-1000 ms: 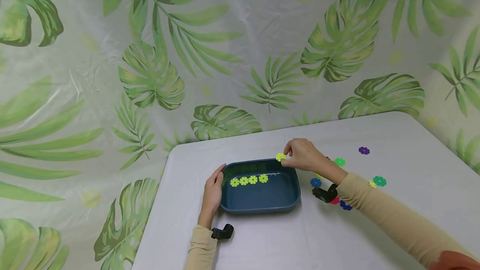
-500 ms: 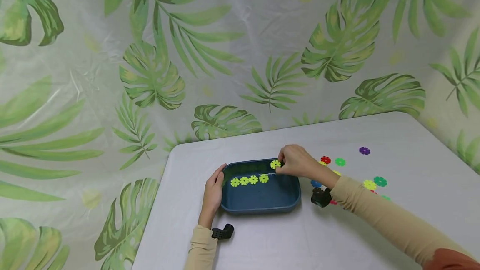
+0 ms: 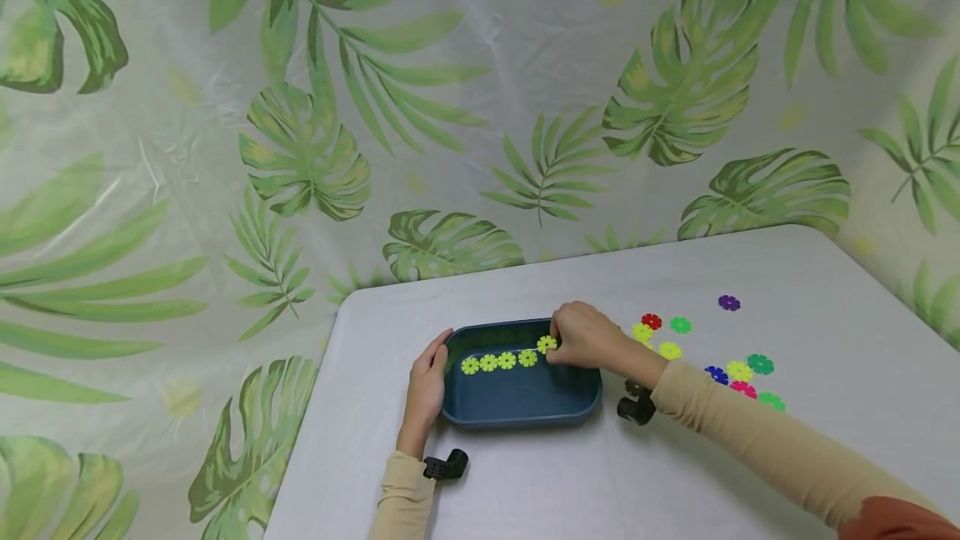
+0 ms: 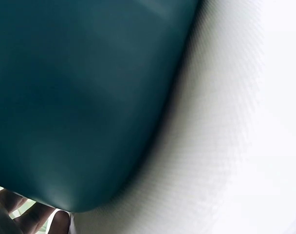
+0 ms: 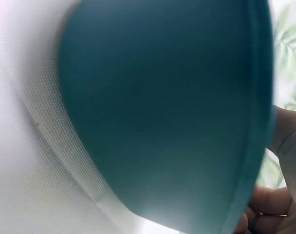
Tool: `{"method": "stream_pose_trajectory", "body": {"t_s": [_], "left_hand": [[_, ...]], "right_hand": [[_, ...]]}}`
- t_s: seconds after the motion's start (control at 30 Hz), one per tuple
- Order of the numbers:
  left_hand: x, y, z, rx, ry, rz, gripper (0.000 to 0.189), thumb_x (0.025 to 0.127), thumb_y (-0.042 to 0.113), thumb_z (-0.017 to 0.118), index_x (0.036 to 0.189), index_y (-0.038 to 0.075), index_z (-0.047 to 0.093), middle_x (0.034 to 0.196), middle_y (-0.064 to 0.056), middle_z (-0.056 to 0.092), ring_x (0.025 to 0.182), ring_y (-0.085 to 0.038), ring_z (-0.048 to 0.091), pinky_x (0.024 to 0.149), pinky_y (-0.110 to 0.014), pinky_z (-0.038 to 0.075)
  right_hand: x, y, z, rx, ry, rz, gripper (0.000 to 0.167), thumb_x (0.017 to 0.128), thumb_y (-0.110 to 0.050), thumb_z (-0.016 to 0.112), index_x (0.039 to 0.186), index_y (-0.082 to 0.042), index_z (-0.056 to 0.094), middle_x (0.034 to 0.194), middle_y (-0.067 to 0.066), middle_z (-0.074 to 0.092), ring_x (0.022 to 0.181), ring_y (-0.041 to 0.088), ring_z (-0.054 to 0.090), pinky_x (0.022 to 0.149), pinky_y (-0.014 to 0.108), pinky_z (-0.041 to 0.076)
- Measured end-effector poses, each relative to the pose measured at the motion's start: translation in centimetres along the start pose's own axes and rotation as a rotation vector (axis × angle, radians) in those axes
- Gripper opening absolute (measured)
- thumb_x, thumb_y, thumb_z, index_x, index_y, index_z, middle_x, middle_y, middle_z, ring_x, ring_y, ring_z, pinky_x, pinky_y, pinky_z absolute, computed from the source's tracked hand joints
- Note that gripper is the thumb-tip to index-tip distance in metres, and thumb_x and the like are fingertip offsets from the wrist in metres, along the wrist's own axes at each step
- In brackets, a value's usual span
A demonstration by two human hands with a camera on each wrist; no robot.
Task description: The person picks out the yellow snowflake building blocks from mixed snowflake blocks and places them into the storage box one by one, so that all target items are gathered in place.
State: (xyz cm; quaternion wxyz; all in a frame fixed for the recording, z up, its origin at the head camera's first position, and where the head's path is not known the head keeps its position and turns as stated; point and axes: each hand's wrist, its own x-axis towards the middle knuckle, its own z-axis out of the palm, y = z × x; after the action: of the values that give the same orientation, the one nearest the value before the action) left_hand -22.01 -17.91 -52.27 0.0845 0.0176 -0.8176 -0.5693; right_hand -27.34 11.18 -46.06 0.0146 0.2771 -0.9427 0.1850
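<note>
Inside the dark blue tray (image 3: 517,423), several yellow flower-shaped discs (image 3: 507,360) lie in a row. My right hand (image 3: 588,340) pinches another yellow flower-shaped disc (image 3: 546,344) between thumb and fingers, just right of that row and low inside the tray. Along the tray's left side rests my left hand (image 3: 426,382), its fingers extended against the wall near the rim. In the left wrist view the tray's outer wall (image 4: 89,97) fills much of the picture, with fingers (image 4: 59,223) at its edge. The right wrist view shows the tray's outer wall (image 5: 162,107) and part of my right hand (image 5: 279,209).
Right of the tray, loose flower-shaped discs in several colours are scattered on the white table (image 3: 540,490), among them a red disc (image 3: 651,321), a purple disc (image 3: 729,302) and a green disc (image 3: 760,364). A leaf-patterned curtain (image 3: 450,107) hangs behind the table.
My right hand has moved down and slightly left, bringing the yellow disc from the tray's far rim to beside the row. My left hand and the tray have stayed in place.
</note>
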Motion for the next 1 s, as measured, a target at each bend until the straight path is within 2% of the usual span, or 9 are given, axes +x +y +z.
{"method": "stream_pose_trajectory", "body": {"t_s": [0.1, 0.27, 0.53, 1.0], "left_hand": [[0.0, 0.0, 0.0, -0.001, -0.003, 0.005, 0.04, 0.111, 0.03, 0.042, 0.147, 0.019, 0.056, 0.151, -0.002, 0.05, 0.145, -0.026, 0.039, 0.119, -0.051, 0.029], [0.0, 0.0, 0.0, 0.0, -0.002, 0.0, 0.04, 0.111, 0.03, 0.042, 0.146, 0.02, 0.056, 0.151, -0.002, 0.05, 0.145, -0.025, 0.039, 0.119, -0.051, 0.029], [0.0, 0.0, 0.0, -0.005, 0.0, -0.011, 0.039, 0.111, 0.03, 0.042, 0.146, 0.022, 0.056, 0.152, -0.001, 0.05, 0.145, -0.025, 0.038, 0.119, -0.051, 0.028], [0.0, 0.0, 0.0, -0.005, -0.001, -0.002, 0.039, 0.111, 0.029, 0.042, 0.146, 0.021, 0.057, 0.151, -0.002, 0.05, 0.145, -0.025, 0.038, 0.119, -0.05, 0.028]], "right_hand": [[0.1, -0.3, 0.3, -0.051, -0.004, -0.01, 0.029, 0.075, -0.029, 0.084, 0.065, -0.011, 0.064, 0.067, -0.004, 0.05, 0.063, 0.013, 0.046, 0.055, 0.027, 0.041], [0.1, -0.8, 0.8, -0.108, -0.021, -0.02, 0.047, 0.077, -0.026, 0.082, 0.049, -0.016, 0.045, 0.059, -0.002, 0.036, 0.056, 0.014, 0.039, 0.047, 0.026, 0.03], [0.1, -1.2, 1.8, -0.134, -0.054, 0.018, 0.04, 0.079, -0.025, 0.083, 0.057, -0.015, 0.051, 0.054, -0.003, 0.041, 0.049, 0.012, 0.042, 0.041, 0.025, 0.033], [0.5, -1.5, 2.6, -0.206, -0.055, 0.004, 0.042, 0.078, -0.027, 0.087, 0.058, -0.016, 0.051, 0.054, -0.004, 0.043, 0.05, 0.012, 0.04, 0.043, 0.028, 0.033]]}}
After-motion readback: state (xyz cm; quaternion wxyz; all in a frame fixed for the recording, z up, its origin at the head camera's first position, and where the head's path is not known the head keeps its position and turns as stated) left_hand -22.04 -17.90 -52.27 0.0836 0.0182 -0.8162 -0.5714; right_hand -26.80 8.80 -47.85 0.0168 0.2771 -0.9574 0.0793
